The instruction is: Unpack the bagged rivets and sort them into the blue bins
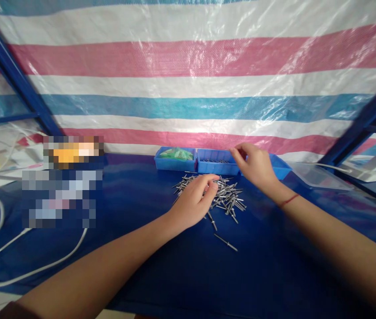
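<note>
The metal pins [230, 195] seem light, stiff and slippery, best pinched mid-shaft; left hand [196, 200] and right hand [256, 163] curl narrowly, contents unclear.

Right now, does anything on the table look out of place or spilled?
One metal pin lies apart on the blue table, on the near side of the loose pile. It looks like a stray because most others are bunched together. Whether the pile spilled, I can't tell.
</note>
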Demonstrator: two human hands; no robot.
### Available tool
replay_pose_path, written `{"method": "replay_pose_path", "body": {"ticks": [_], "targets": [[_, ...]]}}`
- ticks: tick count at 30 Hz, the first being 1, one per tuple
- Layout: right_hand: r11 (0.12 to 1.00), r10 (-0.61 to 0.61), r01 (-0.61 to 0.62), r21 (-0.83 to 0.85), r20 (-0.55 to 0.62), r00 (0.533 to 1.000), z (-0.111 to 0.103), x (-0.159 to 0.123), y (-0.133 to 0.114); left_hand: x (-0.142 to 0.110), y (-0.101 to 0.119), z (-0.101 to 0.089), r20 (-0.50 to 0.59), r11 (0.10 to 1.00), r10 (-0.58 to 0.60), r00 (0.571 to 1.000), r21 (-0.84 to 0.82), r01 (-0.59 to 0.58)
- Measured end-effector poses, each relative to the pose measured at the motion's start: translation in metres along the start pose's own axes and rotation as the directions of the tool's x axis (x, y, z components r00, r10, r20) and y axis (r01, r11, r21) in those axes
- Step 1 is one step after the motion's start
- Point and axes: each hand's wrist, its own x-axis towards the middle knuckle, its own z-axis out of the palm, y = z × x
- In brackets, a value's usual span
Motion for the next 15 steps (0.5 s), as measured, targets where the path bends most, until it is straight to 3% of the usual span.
{"method": "replay_pose_path", "body": {"ticks": [3, 6, 12, 15], "targets": [[0.998, 0.025, -0.023, -0.056, 0.021, 0.999, 0.017, 0.017, 0.010, -0.002, 0.001, 0.003, 0.061, 0.992, 0.115, 0.992, 0.053, -0.118], [0.998, 0.021, -0.019, -0.057, 0.030, 0.999, 0.023, 0.014, 0.009, -0.005, 0.004, 0.006, 0.148, 0.957, 0.239, 0.960, 0.131, -0.259], [0.998, -0.014, 0.009, 0.054, 0.098, 0.995, -0.006, -0.034, -0.001, 0.002, 0.012, 0.005, 0.305, 0.860, 0.395, 0.867, 0.209, -0.465], [0.995, 0.020, -0.031, 0.097, 0.115, 0.993, -0.018, -0.053, -0.001, 0.015, 0.011, 0.008, 0.353, 0.810, 0.405, 0.843, 0.289, -0.510]]}}
